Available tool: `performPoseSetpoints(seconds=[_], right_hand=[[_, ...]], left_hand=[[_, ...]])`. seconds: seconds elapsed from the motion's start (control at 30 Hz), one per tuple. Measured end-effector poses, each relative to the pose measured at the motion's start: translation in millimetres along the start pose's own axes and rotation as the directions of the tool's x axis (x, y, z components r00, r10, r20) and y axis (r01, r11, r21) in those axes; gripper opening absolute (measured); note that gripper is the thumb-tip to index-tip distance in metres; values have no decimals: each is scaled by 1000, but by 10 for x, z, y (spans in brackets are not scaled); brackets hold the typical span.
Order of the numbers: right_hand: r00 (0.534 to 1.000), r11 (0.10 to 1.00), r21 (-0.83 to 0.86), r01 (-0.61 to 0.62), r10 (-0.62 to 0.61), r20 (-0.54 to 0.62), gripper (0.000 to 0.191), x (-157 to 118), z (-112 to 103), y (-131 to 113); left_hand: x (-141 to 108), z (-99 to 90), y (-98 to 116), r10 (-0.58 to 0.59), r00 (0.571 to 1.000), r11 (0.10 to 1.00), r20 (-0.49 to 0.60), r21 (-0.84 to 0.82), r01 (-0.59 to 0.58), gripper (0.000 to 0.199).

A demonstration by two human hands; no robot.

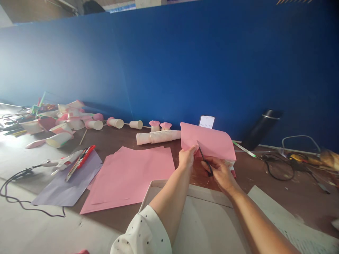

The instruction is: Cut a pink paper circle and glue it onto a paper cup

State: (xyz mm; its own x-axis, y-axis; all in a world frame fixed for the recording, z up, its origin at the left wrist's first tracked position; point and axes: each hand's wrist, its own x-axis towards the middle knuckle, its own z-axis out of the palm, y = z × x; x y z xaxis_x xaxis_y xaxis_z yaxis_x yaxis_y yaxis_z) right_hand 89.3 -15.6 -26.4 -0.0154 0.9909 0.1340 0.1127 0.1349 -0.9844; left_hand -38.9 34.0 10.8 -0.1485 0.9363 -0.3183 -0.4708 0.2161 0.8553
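My left hand (187,157) pinches the lower left edge of a pink sheet of paper (209,141), which is raised and curves away from me. In my right hand (218,173) are black-handled scissors (208,167), their blades pointing up and left at the paper's lower edge, close to my left fingers. Whether the blades are apart is hard to see. Just behind the paper lies a nested stack of paper cups (161,136) on its side. More pink sheets (132,173) lie flat to the left of my left forearm.
A glue gun (63,162) and a red utility knife (81,162) rest on purple paper (70,187). Pink-and-white cup pieces (71,120) crowd the left. A phone (207,121) with a timer leans on the blue partition (169,63). A black bottle (261,130) and cables (278,167) are at right.
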Motion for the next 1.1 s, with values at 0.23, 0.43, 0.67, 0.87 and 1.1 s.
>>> performPoseSetpoints(seconds=[0.23,0.43,0.67,0.87,1.1], right_hand=[[1000,1000,15,-1,1,-3,38,8,-7,2],[1000,1000,19,-18,18,-4,39,-3,9,-41],[1000,999,29,-25,25,5,37,-11,11,-69],[999,998,48,-31,31,9,43,-14,-2,-46],[1000,997,78,-21,22,-8,52,17,-9,53]], left_hand=[[4,-2,11,7,1000,1000,10,-21,-6,22],[-18,-2,30,6,1000,1000,3,4,-6,21],[-56,2,66,-5,1000,999,10,-42,5,15],[-60,-9,52,41,999,999,26,-5,-41,18],[28,-16,-32,53,998,998,41,-21,-52,17]])
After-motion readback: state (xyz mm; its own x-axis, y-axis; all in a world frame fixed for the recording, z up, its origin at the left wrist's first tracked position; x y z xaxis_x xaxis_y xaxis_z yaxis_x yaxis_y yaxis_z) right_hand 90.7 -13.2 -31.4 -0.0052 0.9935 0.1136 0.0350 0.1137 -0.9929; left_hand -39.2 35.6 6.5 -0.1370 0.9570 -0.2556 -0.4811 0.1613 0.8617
